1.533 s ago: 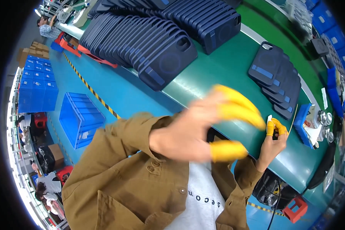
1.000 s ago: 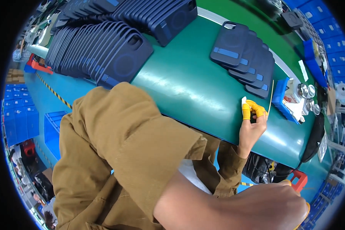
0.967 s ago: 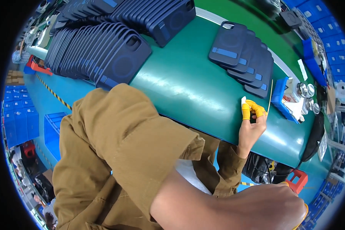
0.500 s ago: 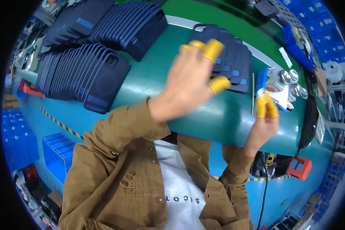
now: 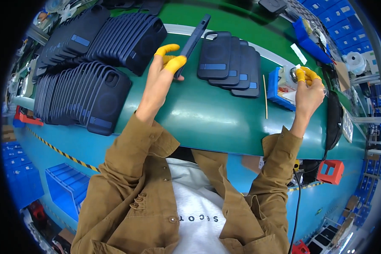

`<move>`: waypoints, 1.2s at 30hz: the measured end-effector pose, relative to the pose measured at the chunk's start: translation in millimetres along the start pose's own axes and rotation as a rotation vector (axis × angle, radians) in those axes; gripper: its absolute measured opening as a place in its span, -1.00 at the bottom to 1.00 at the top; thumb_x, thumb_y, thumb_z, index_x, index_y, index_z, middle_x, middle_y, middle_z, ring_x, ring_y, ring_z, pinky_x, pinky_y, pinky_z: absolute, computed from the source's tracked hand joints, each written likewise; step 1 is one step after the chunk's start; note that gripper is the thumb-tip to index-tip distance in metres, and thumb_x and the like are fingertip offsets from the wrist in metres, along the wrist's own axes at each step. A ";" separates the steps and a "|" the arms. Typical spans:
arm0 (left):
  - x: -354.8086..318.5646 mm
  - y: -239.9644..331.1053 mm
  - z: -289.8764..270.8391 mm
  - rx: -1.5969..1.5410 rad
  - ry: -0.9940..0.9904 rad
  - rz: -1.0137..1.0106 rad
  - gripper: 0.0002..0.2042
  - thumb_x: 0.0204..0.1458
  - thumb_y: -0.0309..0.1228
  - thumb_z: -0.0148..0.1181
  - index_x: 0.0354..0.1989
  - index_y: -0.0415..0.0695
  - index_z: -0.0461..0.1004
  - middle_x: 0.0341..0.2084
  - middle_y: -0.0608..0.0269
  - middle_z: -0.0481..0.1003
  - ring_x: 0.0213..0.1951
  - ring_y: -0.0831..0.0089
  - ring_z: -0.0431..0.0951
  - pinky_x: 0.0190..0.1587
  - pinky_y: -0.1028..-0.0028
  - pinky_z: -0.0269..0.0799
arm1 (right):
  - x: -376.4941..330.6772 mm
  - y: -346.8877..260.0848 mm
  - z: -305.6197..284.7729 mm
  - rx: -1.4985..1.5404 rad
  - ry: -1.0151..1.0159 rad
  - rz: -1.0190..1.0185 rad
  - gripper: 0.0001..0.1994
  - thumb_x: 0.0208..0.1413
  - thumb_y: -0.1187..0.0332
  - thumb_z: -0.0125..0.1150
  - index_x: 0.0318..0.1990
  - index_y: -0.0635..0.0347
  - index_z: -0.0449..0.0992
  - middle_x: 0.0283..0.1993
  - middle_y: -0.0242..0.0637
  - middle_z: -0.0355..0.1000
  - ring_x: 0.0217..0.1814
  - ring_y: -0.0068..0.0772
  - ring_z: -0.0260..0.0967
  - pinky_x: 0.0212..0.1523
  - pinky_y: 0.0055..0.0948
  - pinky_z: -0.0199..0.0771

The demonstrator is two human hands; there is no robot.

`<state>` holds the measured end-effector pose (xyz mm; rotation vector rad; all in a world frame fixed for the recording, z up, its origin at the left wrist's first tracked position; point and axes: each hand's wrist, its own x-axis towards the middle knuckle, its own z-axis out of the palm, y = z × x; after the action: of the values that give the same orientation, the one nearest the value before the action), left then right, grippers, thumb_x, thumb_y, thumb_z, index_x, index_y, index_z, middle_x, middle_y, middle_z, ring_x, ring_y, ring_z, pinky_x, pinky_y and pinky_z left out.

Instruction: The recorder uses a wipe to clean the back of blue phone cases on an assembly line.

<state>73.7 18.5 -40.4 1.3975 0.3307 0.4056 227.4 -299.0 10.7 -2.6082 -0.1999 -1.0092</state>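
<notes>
Brown jacket (image 5: 114,199), yellow finger cots (image 5: 175,64).

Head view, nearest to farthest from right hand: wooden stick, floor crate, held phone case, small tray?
1. Small blue tray: just left of right hand
2. Wooden stick: left of tray
3. Held phone case: in left hand
4. Blue floor crate: far left

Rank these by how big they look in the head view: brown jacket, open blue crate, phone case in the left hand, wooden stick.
1. Brown jacket
2. Open blue crate
3. Phone case, seen nearly edge-on
4. Wooden stick
</notes>
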 end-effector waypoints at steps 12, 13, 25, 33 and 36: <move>-97.4 -11.8 -15.8 0.375 -0.273 -0.007 -0.61 0.13 -0.53 0.28 0.15 -0.24 0.46 0.00 0.14 0.51 0.05 0.35 0.52 0.12 0.43 0.40 | -90.9 -61.7 -41.2 1.092 -0.412 0.228 -0.81 0.13 0.59 0.35 -0.09 0.36 0.61 -0.13 -0.36 0.54 -0.12 -0.59 0.45 -0.06 -0.56 0.49; -98.8 -4.6 -16.3 0.376 -0.269 -0.021 -0.61 0.13 -0.53 0.28 0.15 -0.24 0.46 0.00 0.14 0.51 0.05 0.35 0.52 0.12 0.43 0.40 | -98.4 -64.7 -42.3 1.065 -0.450 0.213 -0.82 0.13 0.58 0.35 -0.10 0.34 0.62 -0.13 -0.38 0.54 -0.14 -0.60 0.45 -0.09 -0.56 0.48; -112.4 -9.3 -30.7 0.583 -0.423 0.233 0.17 -0.37 -0.57 0.57 0.51 -0.08 -0.05 0.26 0.09 0.34 0.27 0.09 0.32 0.34 0.22 0.23 | -186.4 -139.5 -32.3 0.731 -0.415 -0.360 -0.79 -0.13 0.48 0.48 -0.28 0.14 0.62 -0.28 -0.27 0.49 -0.20 -0.09 0.38 -0.21 -0.20 0.35; -111.6 -7.5 -32.8 0.557 -0.424 0.236 0.20 -0.37 -0.55 0.59 0.52 -0.07 -0.11 0.24 0.09 0.39 0.25 0.08 0.33 0.32 0.20 0.22 | -157.2 -106.7 -15.0 0.321 -0.324 -0.259 -0.83 -0.10 0.46 0.46 -0.33 0.18 0.59 -0.34 -0.24 0.47 -0.22 -0.03 0.34 -0.23 -0.16 0.35; -111.5 -9.1 -32.6 0.550 -0.412 0.238 0.20 -0.36 -0.53 0.59 0.53 -0.07 -0.12 0.22 0.10 0.41 0.25 0.07 0.33 0.32 0.21 0.22 | -169.5 -116.0 -22.0 0.408 -0.335 -0.245 -0.83 -0.11 0.48 0.47 -0.33 0.15 0.60 -0.33 -0.27 0.49 -0.21 -0.04 0.36 -0.22 -0.18 0.37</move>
<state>-39.2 -5.5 -55.8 2.0259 -0.0757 0.2139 59.7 -200.2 -58.4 -2.3855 -0.7397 -0.5189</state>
